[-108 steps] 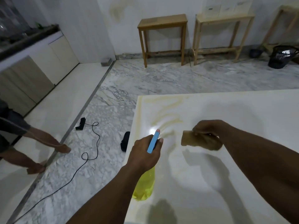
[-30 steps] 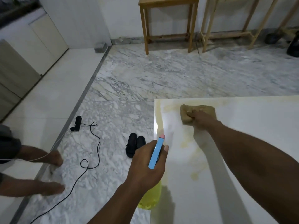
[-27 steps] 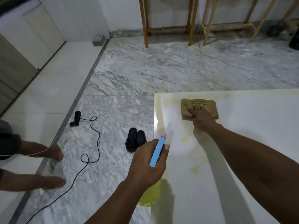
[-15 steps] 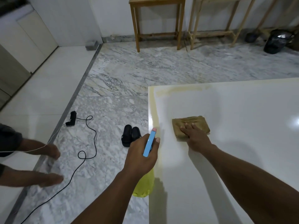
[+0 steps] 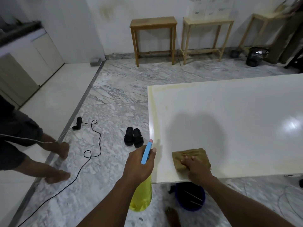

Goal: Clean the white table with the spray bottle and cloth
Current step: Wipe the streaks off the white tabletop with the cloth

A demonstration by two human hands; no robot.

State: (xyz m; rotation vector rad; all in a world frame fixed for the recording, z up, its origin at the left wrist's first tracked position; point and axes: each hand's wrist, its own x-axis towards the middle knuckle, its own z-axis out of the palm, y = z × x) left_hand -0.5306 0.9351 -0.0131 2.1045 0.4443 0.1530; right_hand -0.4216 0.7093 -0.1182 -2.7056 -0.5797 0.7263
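The white table point(image 5: 229, 115) fills the right half of the view, with yellowish smears along its left and far edges. A folded brown cloth point(image 5: 185, 154) lies flat near the table's near left corner. My right hand point(image 5: 195, 167) presses down on it, fingers spread over the cloth. My left hand point(image 5: 139, 166) grips the spray bottle point(image 5: 142, 199), a yellow bottle with a blue trigger head, held beside the table's left edge with the nozzle pointing away from me.
Black slippers point(image 5: 133, 136) and a black cable point(image 5: 91, 145) lie on the marble floor left of the table. Another person's bare feet point(image 5: 57, 161) stand at the left. A blue bucket point(image 5: 190, 197) sits under the table's near edge. Wooden stools point(image 5: 153, 38) line the far wall.
My right hand has dragged the cloth from the table's far left corner toward me, down to the near edge. The yellow smears in the middle are wiped away. My left hand kept the bottle.
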